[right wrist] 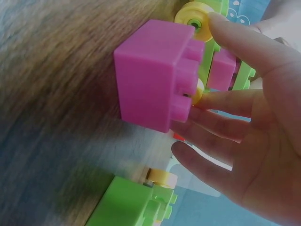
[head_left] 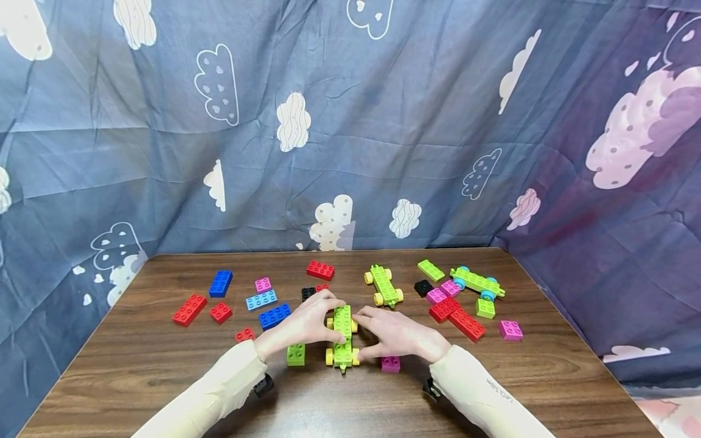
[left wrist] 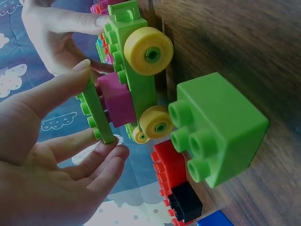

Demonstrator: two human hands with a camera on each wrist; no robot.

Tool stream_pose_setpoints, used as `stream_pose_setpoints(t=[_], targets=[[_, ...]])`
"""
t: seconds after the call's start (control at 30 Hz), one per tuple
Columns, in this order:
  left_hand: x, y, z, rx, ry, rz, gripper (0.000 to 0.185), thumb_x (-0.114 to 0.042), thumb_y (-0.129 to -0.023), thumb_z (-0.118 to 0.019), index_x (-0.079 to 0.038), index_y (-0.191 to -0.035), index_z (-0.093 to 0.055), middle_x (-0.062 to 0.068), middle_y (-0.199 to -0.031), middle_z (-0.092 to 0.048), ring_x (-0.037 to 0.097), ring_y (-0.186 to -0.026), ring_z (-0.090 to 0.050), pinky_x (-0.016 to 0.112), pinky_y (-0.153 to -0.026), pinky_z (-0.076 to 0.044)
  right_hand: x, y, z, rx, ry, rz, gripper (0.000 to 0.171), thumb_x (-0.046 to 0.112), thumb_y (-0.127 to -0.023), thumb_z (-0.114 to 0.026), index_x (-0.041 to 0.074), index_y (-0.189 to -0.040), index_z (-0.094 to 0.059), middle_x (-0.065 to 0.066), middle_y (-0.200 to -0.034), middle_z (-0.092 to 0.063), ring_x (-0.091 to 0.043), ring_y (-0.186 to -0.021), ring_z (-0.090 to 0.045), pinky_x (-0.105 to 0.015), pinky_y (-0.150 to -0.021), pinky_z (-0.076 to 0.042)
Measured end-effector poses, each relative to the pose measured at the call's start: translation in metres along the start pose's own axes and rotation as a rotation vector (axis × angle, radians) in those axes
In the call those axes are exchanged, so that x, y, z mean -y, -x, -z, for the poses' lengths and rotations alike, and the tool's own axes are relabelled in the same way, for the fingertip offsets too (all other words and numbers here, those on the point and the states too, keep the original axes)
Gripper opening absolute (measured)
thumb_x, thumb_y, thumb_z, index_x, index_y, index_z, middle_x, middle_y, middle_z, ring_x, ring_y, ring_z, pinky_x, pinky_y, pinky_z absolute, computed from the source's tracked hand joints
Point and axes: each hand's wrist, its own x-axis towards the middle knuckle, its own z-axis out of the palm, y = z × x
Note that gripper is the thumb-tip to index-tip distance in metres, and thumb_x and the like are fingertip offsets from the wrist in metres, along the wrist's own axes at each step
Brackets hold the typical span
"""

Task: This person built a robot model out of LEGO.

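Left hand (head_left: 304,323) and right hand (head_left: 395,334) meet over a green wheeled chassis (head_left: 342,340) with yellow wheels, standing on the wooden table (head_left: 164,377) near its front edge. The left hand pinches a flat green plate (left wrist: 96,113) between thumb and fingertips, holding it against the top of a pink brick (left wrist: 117,101) seated on the chassis. The right hand's fingers are loosely extended; its thumb rests on the chassis at a yellow wheel (right wrist: 195,16), and the other fingers lie alongside, gripping nothing firmly.

A green two-by-two brick (head_left: 296,354) sits just left of the chassis; a pink two-by-two brick (head_left: 390,364) sits just right of it, under the right hand.

Farther back lie loose pieces: blue bricks (head_left: 220,283), red bricks (head_left: 189,309), a second green wheeled chassis (head_left: 384,285) and a green chassis with blue wheels (head_left: 476,283). A cloud-patterned blue cloth (head_left: 350,121) encloses the table.
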Motion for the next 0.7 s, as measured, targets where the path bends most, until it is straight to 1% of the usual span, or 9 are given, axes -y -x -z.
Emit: stream_pose_setpoints(t=[0.13,0.3,0.37,0.57,0.7], targets=[[0.0013,0.0012,0.0001,-0.002,0.017,-0.014,0.063,-0.028,-0.079,-0.084,-0.003,-0.132,-0.061,0.011,-0.121,-0.058,0.028,-0.112,-0.056,0.046,-0.092,-0.049,0.0001,-0.0004,0.0001,0.004,-0.003,-0.005,0.072,0.05,-0.088,-0.069,0.003,-0.14,-0.053,-0.008,-0.136,-0.057,-0.022,-0.125,-0.057,-0.044,-0.1,-0.052],[0.0047,0.0045,-0.0003,-0.026,0.017,-0.042,0.063,-0.029,-0.079,-0.084,-0.003,-0.131,-0.061,0.012,-0.122,-0.06,0.029,-0.113,-0.056,0.047,-0.093,-0.05,0.0006,0.0,0.0005,0.008,-0.006,-0.007,0.073,0.051,-0.088,-0.069,0.003,-0.141,-0.053,-0.009,-0.137,-0.057,-0.023,-0.125,-0.057,-0.044,-0.1,-0.052],[0.0059,0.0059,-0.0004,-0.035,0.02,-0.042,0.064,-0.03,-0.078,-0.084,-0.002,-0.131,-0.061,0.013,-0.122,-0.06,0.029,-0.113,-0.056,0.048,-0.093,-0.05,0.0007,0.0003,0.0004,0.006,-0.008,-0.005,0.074,0.051,-0.088,-0.069,0.003,-0.141,-0.053,-0.009,-0.136,-0.057,-0.023,-0.124,-0.058,-0.044,-0.1,-0.052],[0.0057,0.0078,-0.0002,-0.051,0.028,-0.008,0.065,-0.029,-0.077,-0.086,-0.002,-0.13,-0.061,0.013,-0.123,-0.061,0.029,-0.113,-0.057,0.05,-0.096,-0.049,0.0006,0.0006,0.0008,-0.008,-0.006,0.007,0.074,0.05,-0.087,-0.07,0.003,-0.141,-0.053,-0.008,-0.134,-0.058,-0.022,-0.121,-0.059,-0.043,-0.097,-0.053],[0.0036,0.0075,-0.0004,-0.057,0.019,-0.013,0.065,-0.028,-0.076,-0.086,-0.001,-0.13,-0.061,0.015,-0.124,-0.063,0.03,-0.114,-0.058,0.051,-0.097,-0.049,0.0007,0.0005,0.0009,-0.008,0.002,0.01,0.074,0.05,-0.087,-0.071,0.002,-0.14,-0.053,-0.009,-0.134,-0.058,-0.023,-0.122,-0.059,-0.042,-0.098,-0.053]])
